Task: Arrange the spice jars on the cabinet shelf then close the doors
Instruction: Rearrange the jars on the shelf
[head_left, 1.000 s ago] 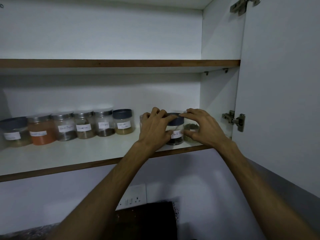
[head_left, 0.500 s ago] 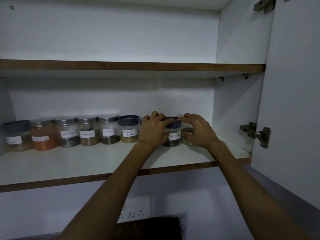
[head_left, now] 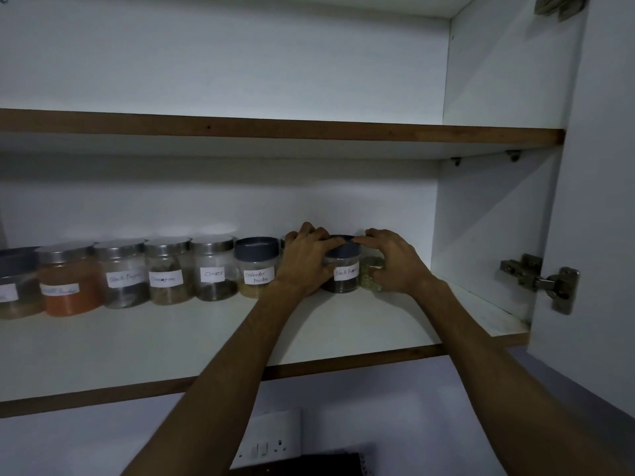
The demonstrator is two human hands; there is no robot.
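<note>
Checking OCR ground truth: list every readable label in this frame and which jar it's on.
"Cloves": steel-lid jar.
"Coriander Powder": dark-lid jar.
"Black Pepp…", cut off by the right hand: dark-lid jar between the hands.
"Black Pepper", faint: steel-lid jar.
Too blurred to read: orange-powder jar, far-left jar, jar left of Cloves.

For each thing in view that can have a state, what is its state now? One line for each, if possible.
Right cabinet door: open.
Black pepper jar: upright, dark lid on, held between both hands.
Left hand: on the black pepper jar.
Right hand: fingertips on its lid, palm over a greenish jar.
Cloves jar: upright, metal lid on.
Coriander powder jar: upright, dark lid on.
Orange spice jar: upright, lidded.
</note>
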